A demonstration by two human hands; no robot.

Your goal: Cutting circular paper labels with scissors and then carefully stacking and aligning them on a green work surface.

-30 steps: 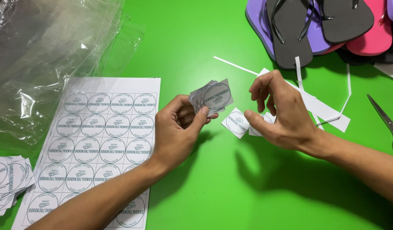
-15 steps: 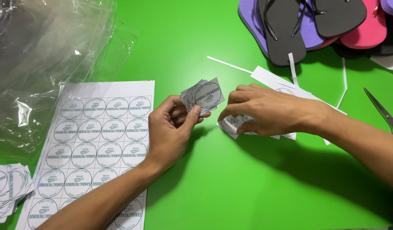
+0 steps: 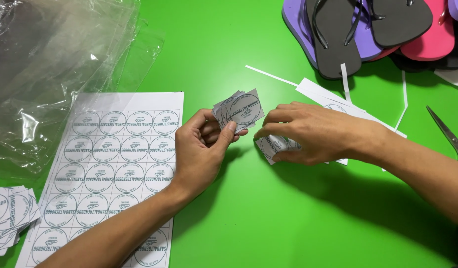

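Green desk [image 3: 229, 44] carries everything in view. Landmark for all positions: the uncut sheet of round labels [image 3: 114, 164], lying flat toward the near left.

Left hand [image 3: 201, 149]: just right of the sheet's top right corner, raised slightly off the desk. Grip closed on a small fanned stack of cut square labels [image 3: 241, 110], thumb pressing on the front and fingers behind. Top label faces the camera, tilted, its round print visible.

Right hand [image 3: 313, 131]: further right of the sheet, just beyond the left hand, palm down. Fingers curled over loose cut labels [image 3: 274, 147] lying on the desk and touching them. Cannot tell whether any label is pinched between the fingertips; the palm hides the contact.

Paper offcuts [image 3: 318, 92]: white strips and a larger trimmed piece, behind and partly under the right hand, well right of the sheet.

Second pile of cut labels [image 3: 8, 211]: touching or just beside the sheet's left edge, near the frame border.

Clear plastic bags [image 3: 50, 64]: crumpled heap behind and left of the sheet, overlapping its far left corner.

Flip-flops [image 3: 368, 27]: grey, purple and pink, stacked at the far right, well apart from the sheet.

Scissors [image 3: 450, 134]: far right edge, only partly in frame.
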